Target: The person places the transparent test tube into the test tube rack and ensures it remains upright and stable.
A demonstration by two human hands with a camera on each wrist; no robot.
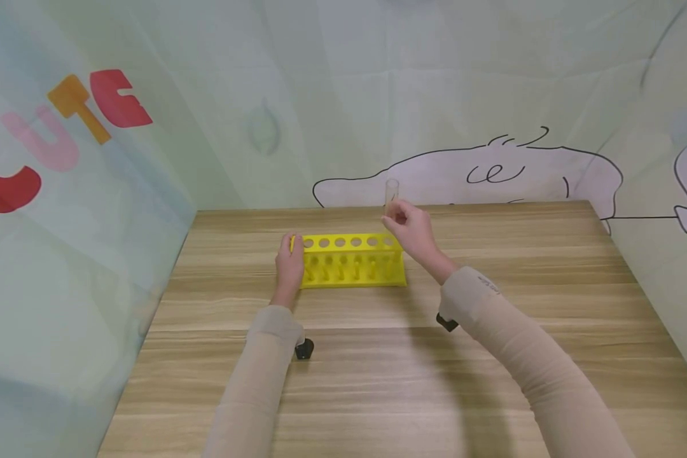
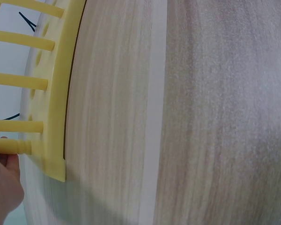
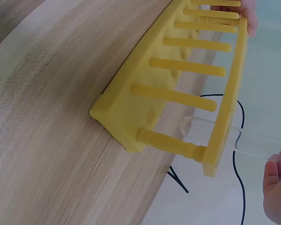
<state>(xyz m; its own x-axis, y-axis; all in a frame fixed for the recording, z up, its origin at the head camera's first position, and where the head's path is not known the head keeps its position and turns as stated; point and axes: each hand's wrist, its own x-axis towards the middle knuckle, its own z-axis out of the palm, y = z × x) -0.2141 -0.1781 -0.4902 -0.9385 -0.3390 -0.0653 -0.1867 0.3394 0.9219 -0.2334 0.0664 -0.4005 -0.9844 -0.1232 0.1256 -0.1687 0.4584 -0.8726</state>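
Observation:
A yellow test tube rack (image 1: 349, 253) with a row of holes along its top and pegs beneath stands on the table. My left hand (image 1: 289, 264) grips its left end; in the left wrist view the fingers are partly hidden by the end post. Over the rack's right end, my right hand (image 1: 415, 232) pinches a clear glass test tube (image 1: 392, 189) between thumb and fingers. The right wrist view shows the test tube (image 3: 262, 144) passing through the end hole of the top plate, its rounded bottom hanging between top plate and base.
The wood-grain table (image 1: 366, 381) ends at a pale printed cloth (image 1: 252, 140) hanging behind it and at both sides. A small black wrist-strap piece (image 1: 305, 349) sits at the left cuff, another (image 1: 447, 322) at the right cuff.

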